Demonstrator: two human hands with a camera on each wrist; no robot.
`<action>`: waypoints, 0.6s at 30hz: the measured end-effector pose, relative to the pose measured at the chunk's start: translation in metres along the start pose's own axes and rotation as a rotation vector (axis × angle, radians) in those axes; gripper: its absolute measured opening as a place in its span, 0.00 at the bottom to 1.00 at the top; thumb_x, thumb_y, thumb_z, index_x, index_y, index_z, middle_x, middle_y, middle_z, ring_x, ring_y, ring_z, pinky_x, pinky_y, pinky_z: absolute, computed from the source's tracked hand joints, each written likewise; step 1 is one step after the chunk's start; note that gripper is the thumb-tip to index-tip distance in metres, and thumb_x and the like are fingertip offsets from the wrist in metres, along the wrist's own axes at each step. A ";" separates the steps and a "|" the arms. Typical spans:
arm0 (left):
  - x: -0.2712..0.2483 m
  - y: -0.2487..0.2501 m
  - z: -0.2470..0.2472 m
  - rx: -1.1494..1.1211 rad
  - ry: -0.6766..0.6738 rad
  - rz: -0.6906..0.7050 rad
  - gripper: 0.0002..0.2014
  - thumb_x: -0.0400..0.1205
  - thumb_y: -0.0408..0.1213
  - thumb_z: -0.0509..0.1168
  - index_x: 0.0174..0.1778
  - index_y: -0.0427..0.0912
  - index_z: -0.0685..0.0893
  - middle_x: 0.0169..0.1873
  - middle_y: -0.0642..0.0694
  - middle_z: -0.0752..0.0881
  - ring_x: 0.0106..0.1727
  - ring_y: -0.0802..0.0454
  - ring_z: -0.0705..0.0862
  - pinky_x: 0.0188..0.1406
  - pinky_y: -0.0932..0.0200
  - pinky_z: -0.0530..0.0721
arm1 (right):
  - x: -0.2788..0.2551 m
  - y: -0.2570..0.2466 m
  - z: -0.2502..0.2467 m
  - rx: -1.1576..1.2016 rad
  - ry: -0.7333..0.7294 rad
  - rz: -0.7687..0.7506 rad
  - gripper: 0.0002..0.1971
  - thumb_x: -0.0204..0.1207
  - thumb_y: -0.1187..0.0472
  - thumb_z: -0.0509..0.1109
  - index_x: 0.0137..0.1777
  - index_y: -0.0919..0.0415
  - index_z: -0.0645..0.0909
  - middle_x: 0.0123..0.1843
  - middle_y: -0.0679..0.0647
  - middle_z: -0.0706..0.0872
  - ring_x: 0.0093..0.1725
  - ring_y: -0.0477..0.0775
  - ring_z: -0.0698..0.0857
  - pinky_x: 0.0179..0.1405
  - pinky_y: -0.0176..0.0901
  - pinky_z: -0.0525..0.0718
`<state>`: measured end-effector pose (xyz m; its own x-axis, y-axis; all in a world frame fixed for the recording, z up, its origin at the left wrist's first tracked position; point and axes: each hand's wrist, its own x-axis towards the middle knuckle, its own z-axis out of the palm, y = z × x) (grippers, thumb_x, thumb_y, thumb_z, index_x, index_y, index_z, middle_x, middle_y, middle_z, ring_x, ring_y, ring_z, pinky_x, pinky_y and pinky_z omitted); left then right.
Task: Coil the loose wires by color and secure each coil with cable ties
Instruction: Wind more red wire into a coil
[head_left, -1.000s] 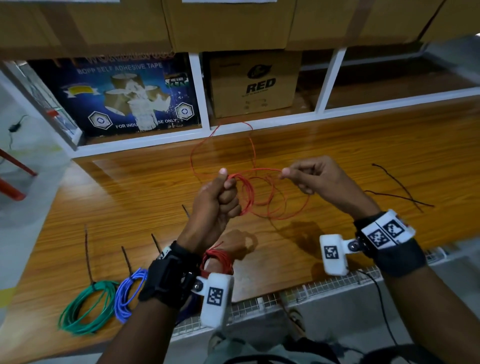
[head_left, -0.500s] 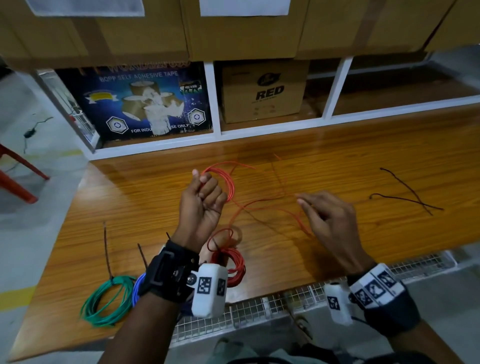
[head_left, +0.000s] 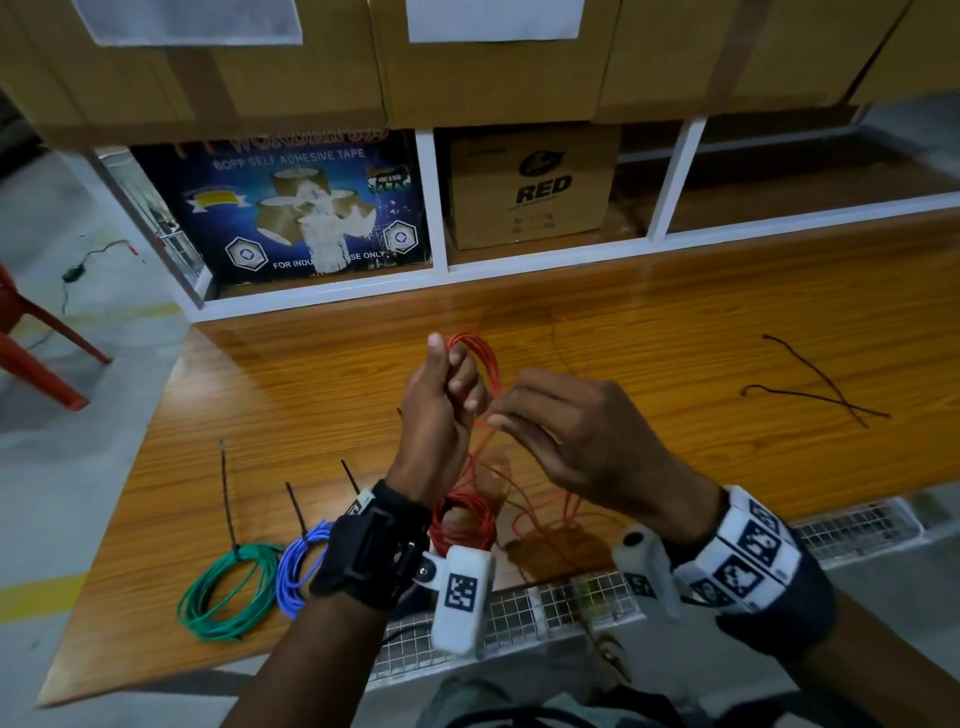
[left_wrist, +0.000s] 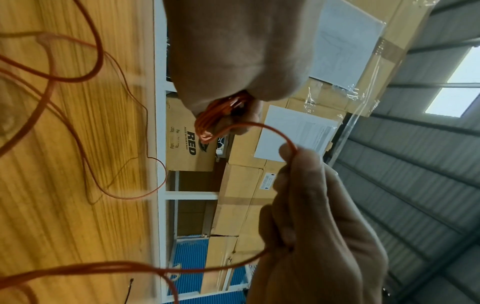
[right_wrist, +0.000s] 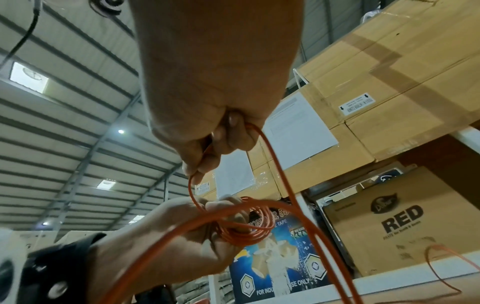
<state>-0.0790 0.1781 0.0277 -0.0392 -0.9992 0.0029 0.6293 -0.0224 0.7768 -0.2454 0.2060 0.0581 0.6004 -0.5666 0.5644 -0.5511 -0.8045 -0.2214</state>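
Note:
My left hand (head_left: 452, 384) is raised above the wooden bench and grips a small coil of red wire (head_left: 480, 358), thumb up; the same coil (right_wrist: 246, 226) shows in the right wrist view. My right hand (head_left: 524, 415) is right beside it and pinches the loose red strand (left_wrist: 275, 131) that runs into the coil. The rest of the red wire (head_left: 540, 514) hangs down and lies slack on the bench. A tied red coil (head_left: 462, 525) lies under my left wrist. A blue coil (head_left: 298, 566) and a green coil (head_left: 228, 592), each with a black cable tie, lie at the near left.
Loose black cable ties (head_left: 815, 389) lie on the bench (head_left: 727, 312) at the right. Cardboard boxes (head_left: 530, 187) fill the shelf behind. A wire mesh tray (head_left: 857, 530) runs along the near edge. A red chair leg (head_left: 36, 343) stands on the floor at left.
My right hand rose from the bench and came in to the left hand with the strand. The left hand closed on the coil, which gained a turn.

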 end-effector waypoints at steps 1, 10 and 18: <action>-0.003 -0.001 0.002 0.024 -0.009 0.009 0.19 0.94 0.48 0.47 0.41 0.44 0.70 0.28 0.50 0.64 0.25 0.56 0.65 0.24 0.65 0.68 | 0.004 0.001 -0.001 0.030 -0.003 0.003 0.09 0.88 0.58 0.68 0.56 0.61 0.88 0.47 0.52 0.85 0.35 0.47 0.78 0.28 0.43 0.77; -0.017 -0.007 0.011 0.171 -0.085 0.018 0.21 0.94 0.46 0.49 0.38 0.43 0.75 0.25 0.49 0.69 0.24 0.56 0.66 0.27 0.59 0.62 | 0.021 0.010 -0.004 0.303 0.063 0.128 0.08 0.86 0.60 0.71 0.56 0.62 0.90 0.48 0.50 0.87 0.44 0.45 0.84 0.41 0.46 0.84; -0.016 -0.007 0.002 -0.021 -0.175 -0.196 0.20 0.92 0.47 0.51 0.39 0.42 0.78 0.22 0.52 0.62 0.20 0.58 0.56 0.24 0.60 0.55 | 0.022 0.043 0.002 0.204 0.108 0.280 0.10 0.86 0.52 0.72 0.54 0.57 0.91 0.47 0.45 0.86 0.38 0.32 0.79 0.35 0.29 0.70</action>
<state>-0.0846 0.1942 0.0234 -0.2944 -0.9550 -0.0359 0.6126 -0.2174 0.7599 -0.2547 0.1587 0.0595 0.3720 -0.7568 0.5375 -0.5521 -0.6459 -0.5273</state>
